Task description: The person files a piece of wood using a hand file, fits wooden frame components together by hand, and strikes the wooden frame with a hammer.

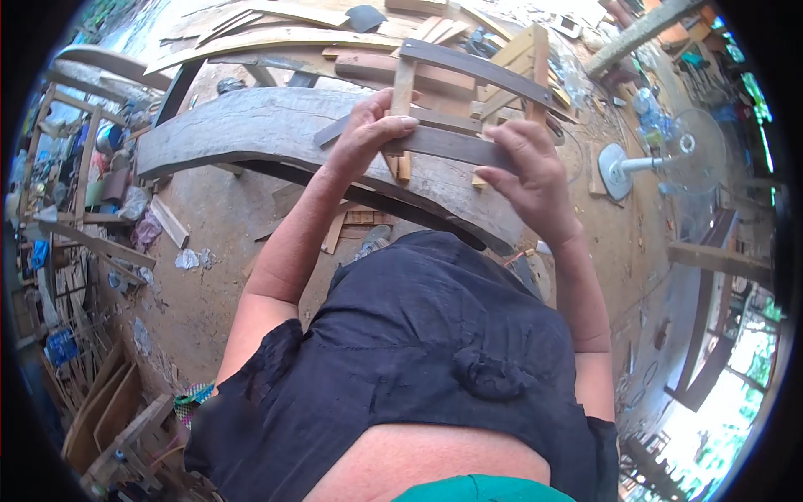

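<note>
A small wooden frame (pixel 477 67) of pale posts and dark slats stands over the grey plank bench (pixel 251 117). Across its near side runs a dark wooden slat (pixel 447 145). My left hand (pixel 368 134) is closed on the slat's left part, thumb on top, close to a pale post. At the other end, my right hand (pixel 531 167) pinches the slat between thumb and fingers. Its fingertips are partly hidden, so anything else in them cannot be made out. Whether the slat is fixed to the posts does not show.
Loose boards (pixel 284 38) lie piled beyond the bench. A white pedestal fan (pixel 619 167) stands on the right. Wooden racks with clutter (pixel 84 192) line the left side. Scraps and a pale offcut (pixel 170 222) lie on the floor.
</note>
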A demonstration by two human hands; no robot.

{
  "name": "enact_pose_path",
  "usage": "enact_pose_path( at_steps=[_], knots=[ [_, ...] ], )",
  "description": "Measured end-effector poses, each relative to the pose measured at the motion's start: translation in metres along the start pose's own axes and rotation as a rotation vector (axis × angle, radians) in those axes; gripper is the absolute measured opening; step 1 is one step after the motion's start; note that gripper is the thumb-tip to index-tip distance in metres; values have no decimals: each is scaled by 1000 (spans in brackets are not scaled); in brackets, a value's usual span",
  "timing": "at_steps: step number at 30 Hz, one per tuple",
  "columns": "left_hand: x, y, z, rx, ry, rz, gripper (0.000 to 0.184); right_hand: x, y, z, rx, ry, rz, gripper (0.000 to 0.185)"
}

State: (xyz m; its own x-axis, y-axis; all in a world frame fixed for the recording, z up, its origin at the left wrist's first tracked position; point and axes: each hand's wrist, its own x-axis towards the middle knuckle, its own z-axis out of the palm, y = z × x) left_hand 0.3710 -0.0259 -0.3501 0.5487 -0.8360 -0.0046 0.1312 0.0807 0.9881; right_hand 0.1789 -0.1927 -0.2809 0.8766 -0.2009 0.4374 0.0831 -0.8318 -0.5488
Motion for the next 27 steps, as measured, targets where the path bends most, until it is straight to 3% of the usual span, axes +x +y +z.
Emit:
enact_pose_path(
  at_steps=[3,6,10,13,17,22,27],
  knots=[
    [0,-2,0,-61,44,49,50,-7,11,-37,170,205,159,37],
    [1,-2,0,-61,36,35,51,-32,28,-54,320,169,378,38],
    [0,-1,1,-35,54,43,54,-46,-4,-32,37,31,263,62],
    [-1,2,2,-48,30,8,58,-55,2,-3,42,139,302,72],
    [0,4,2,4,7,-29,69,-60,18,2,-5,173,240,68],
    [2,11,8,34,9,-33,68,-58,25,-4,-40,172,149,58],
    [8,14,11,33,1,16,61,-60,25,-6,-141,162,148,60]
  ],
)
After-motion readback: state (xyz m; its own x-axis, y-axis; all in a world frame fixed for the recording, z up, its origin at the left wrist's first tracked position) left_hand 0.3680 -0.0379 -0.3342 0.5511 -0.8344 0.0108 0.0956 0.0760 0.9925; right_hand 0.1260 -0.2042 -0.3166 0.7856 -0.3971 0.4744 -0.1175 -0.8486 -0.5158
